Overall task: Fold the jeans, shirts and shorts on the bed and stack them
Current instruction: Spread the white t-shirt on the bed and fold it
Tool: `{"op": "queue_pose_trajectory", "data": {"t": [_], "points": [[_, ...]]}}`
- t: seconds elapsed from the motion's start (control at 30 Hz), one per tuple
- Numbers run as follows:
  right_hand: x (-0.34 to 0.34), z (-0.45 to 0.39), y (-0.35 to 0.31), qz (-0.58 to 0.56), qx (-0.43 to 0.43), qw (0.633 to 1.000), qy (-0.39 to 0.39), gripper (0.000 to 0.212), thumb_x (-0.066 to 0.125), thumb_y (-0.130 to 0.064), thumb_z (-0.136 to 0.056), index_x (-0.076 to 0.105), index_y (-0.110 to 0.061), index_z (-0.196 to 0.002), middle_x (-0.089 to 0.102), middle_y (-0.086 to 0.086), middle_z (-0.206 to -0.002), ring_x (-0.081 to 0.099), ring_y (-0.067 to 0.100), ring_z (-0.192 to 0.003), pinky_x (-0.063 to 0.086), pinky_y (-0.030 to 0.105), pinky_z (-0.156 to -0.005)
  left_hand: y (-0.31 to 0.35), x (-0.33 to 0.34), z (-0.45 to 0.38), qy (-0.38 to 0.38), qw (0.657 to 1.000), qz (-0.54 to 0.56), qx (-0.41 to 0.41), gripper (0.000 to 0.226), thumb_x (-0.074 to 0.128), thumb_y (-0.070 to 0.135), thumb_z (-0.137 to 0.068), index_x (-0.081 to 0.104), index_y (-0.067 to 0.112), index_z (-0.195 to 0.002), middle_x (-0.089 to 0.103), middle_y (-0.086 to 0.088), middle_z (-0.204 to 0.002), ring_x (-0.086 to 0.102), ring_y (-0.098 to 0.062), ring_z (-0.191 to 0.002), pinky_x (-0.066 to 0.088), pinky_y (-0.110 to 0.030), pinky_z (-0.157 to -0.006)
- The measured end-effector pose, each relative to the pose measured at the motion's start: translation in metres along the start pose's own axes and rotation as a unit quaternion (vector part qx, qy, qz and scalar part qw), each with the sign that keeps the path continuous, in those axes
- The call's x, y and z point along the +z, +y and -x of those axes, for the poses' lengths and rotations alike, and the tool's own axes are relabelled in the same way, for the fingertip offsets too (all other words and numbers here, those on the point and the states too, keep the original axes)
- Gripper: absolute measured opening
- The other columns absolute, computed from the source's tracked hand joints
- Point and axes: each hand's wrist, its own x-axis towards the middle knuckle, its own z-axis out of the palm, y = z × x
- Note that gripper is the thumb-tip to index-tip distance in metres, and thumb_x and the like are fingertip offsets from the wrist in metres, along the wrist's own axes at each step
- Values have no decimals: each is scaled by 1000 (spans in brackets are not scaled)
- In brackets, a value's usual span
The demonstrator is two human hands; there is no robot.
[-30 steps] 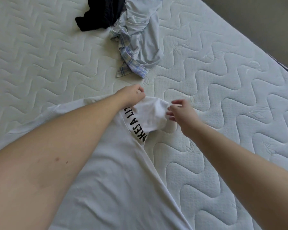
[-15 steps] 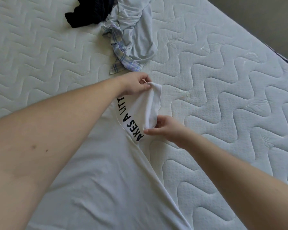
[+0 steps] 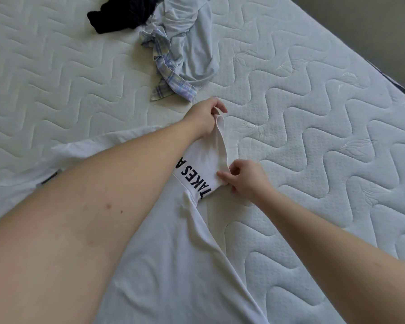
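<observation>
- Where a white quilted mattress (image 3: 313, 113) with a wavy stitched pattern fills nearly the whole view, its far right edge meets a strip of grey floor (image 3: 372, 24).
- A white short-sleeved T-shirt (image 3: 173, 265) lies spread flat across the near part of the mattress, its body running toward the camera and 1 sleeve (image 3: 201, 164) raised off the surface.
- That sleeve carries a band of black capital letters, partly readable as "TAKES A".
- 2 bare forearms reach in from the bottom of the frame, the left crossing over the shirt's body.
- A crumpled pale blue shirt with a plaid-lined collar (image 3: 187, 50) sits in a heap at the top centre, well apart from the T-shirt.
- A bunched dark navy garment (image 3: 119, 12) touches the pale blue shirt's left side, cut off by the top edge.
- The left hand (image 3: 204, 118) pinches the far end of the sleeve hem, fingers curled round the fabric.
- The right hand (image 3: 246, 178) pinches the near end of the same hem between thumb and fingertips, holding the sleeve taut between the 2 hands.
</observation>
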Motion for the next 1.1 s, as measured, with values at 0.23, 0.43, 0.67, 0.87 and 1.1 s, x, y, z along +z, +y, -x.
{"op": "queue_pose_trajectory", "data": {"t": [0.23,0.43,0.67,0.87,1.1], "points": [[-3,-14,8,-74,25,997,-16,35,78,-51,-74,68,-18,-74,69,-5,-55,57,1,-40,35,13,-35,-11,3,32,120,986,-105,52,38,47,5,-92,55,19,-126,56,-3,-122,49,-21,-115,38,-31,-95],[-2,-9,7,-67,20,998,-5,41,76,-59,-72,68,-19,-75,70,-7,-56,55,1,-41,35,13,-34,-36,19,123,75,969,-178,152,29,55,7,-89,65,14,-116,62,-7,-115,54,-28,-108,34,-34,-94],[-7,20,3,-115,20,993,-8,28,62,-37,-94,68,-11,-100,71,-7,-65,65,3,-56,47,16,-51,-56,51,204,-153,875,-394,234,35,49,53,-93,57,32,-120,53,8,-127,44,-15,-125,21,-31,-105],[-6,133,68,101,23,994,-24,13,57,-32,-95,66,-22,-100,65,-6,-76,56,11,-69,37,27,-57,-30,92,245,-233,821,-463,238,25,51,39,-95,54,28,-117,52,-1,-125,46,-23,-119,30,-40,-99],[17,271,141,117,53,988,-90,11,55,-26,-94,65,-25,-99,64,-4,-95,58,16,-88,39,27,-68,-4,149,316,-227,810,-473,261,26,36,12,-99,53,21,-118,60,-3,-120,55,-24,-113,33,-41,-99]]}}
